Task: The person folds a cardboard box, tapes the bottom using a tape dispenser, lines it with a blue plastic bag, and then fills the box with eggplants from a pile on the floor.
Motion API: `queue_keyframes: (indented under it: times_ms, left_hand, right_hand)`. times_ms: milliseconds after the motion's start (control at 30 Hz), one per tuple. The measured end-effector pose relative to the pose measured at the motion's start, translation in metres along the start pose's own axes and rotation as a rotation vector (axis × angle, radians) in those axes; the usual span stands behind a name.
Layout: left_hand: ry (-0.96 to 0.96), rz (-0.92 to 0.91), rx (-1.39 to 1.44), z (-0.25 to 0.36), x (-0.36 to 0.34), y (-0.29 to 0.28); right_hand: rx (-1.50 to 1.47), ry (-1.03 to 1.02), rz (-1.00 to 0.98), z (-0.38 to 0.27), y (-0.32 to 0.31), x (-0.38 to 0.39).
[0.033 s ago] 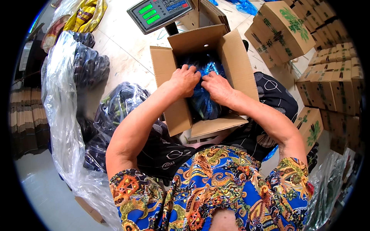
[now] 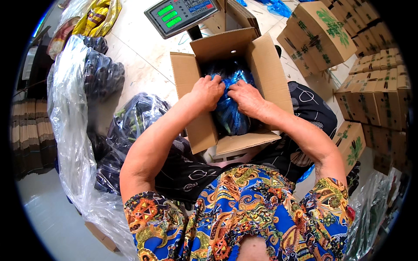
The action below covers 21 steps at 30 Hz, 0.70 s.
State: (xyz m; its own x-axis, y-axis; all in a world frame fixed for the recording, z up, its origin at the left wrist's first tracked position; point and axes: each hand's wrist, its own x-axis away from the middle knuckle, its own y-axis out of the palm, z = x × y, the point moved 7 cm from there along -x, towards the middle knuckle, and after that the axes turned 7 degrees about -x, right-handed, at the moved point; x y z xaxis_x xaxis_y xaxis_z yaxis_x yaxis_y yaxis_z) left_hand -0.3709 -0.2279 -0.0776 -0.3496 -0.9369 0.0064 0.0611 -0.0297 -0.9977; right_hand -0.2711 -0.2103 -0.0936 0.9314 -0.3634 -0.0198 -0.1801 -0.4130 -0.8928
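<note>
An open cardboard box (image 2: 203, 130) stands between my knees with its flaps spread outward. Inside it sits a thin blue plastic bag (image 2: 233, 111), full of dark vegetables that look like eggplants, a green stem end showing near the front. My left hand (image 2: 209, 92) is closed on the gathered top of the bag, fingers curled. Close beside it, my right hand (image 2: 246, 98) pinches the same bunched plastic from the other side. The fingertips of both hands are partly hidden in the folds.
A scale display (image 2: 178, 15) rises behind the box. To the left lie clear plastic bags (image 2: 135, 115) of dark eggplants and a long clear sheet (image 2: 69, 113). Printed cartons (image 2: 315, 37) stand at the right, with stacked cartons (image 2: 370, 95) beyond. Flattened cardboard (image 2: 32, 130) is piled far left.
My left hand's fingers have shifted very slightly on the blue bag. Everything else looks the same.
</note>
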Motion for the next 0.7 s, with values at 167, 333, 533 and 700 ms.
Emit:
queue_keyframes:
  times_ms: [167,333,533,700]
  left_hand:
    - [-0.095,-0.277,0.189,0.019,-0.008,0.028]
    - [-0.312,-0.267,0.831,0.009,-0.011,0.035]
    - [-0.563,-0.107,1.025,-0.01,-0.021,0.058]
    - [-0.103,0.226,0.294,-0.013,-0.028,0.031]
  right_hand:
    - [-0.289,0.103,0.177,0.018,-0.002,0.006]
    - [-0.539,0.356,0.02,0.044,-0.007,0.0]
    - [-0.478,0.311,0.188,0.044,-0.011,-0.006]
    - [-0.132,0.281,0.409,0.041,-0.024,-0.012]
